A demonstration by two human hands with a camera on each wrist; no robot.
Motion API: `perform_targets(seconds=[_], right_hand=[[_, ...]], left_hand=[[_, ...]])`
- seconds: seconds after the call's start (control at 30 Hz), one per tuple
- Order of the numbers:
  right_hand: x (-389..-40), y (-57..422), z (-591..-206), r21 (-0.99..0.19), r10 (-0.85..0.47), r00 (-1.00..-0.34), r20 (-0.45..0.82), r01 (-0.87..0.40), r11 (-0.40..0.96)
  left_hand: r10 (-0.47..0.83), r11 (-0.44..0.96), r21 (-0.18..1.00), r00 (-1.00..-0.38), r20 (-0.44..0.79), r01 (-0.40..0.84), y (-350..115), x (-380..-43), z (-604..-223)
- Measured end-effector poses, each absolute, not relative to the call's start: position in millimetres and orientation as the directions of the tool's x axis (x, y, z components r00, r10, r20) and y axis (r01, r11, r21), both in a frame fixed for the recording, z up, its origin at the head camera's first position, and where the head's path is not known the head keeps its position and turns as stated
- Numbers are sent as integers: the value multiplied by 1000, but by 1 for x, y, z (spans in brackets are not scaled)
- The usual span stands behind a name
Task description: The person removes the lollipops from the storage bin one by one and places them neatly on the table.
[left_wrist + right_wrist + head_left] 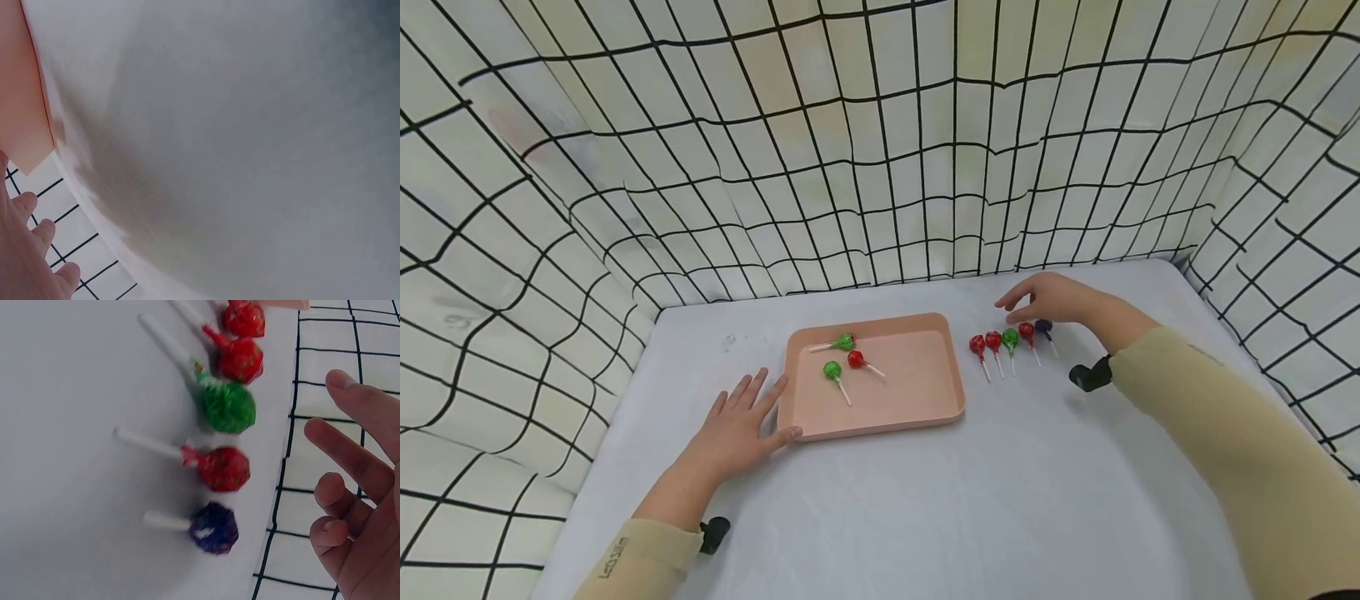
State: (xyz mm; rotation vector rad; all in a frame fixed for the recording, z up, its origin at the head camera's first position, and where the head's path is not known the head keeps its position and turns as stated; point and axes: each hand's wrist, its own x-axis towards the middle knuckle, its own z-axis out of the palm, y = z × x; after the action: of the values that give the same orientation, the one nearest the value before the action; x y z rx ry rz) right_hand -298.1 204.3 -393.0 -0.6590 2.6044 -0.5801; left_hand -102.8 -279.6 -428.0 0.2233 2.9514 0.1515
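On the white table (880, 517), pink tray (910, 392) holds three lollipops (832, 371), two green, one red; left hand (737, 429), fingers spread, at its left edge. Right of it, five lollipops (1011, 338) in a row; right hand (1058, 298), fingers parted, near the dark one.

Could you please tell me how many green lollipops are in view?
3: in the pink tray, a farther green lollipop and a nearer green lollipop; right of the tray, a third green lollipop mid-row among five.
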Motion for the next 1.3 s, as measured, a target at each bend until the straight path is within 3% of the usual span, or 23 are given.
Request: perform_targets(seconds=[0.8, 1.3], right_hand=[[-297, 102, -380, -565, -617, -750, -239, -409, 716], [-295, 32, -382, -523, -675, -694, -251, -490, 698]], left_hand=[[149, 985, 114, -973, -174, 130, -280, -105, -431], [153, 984, 120, -974, -165, 135, -284, -103, -432]])
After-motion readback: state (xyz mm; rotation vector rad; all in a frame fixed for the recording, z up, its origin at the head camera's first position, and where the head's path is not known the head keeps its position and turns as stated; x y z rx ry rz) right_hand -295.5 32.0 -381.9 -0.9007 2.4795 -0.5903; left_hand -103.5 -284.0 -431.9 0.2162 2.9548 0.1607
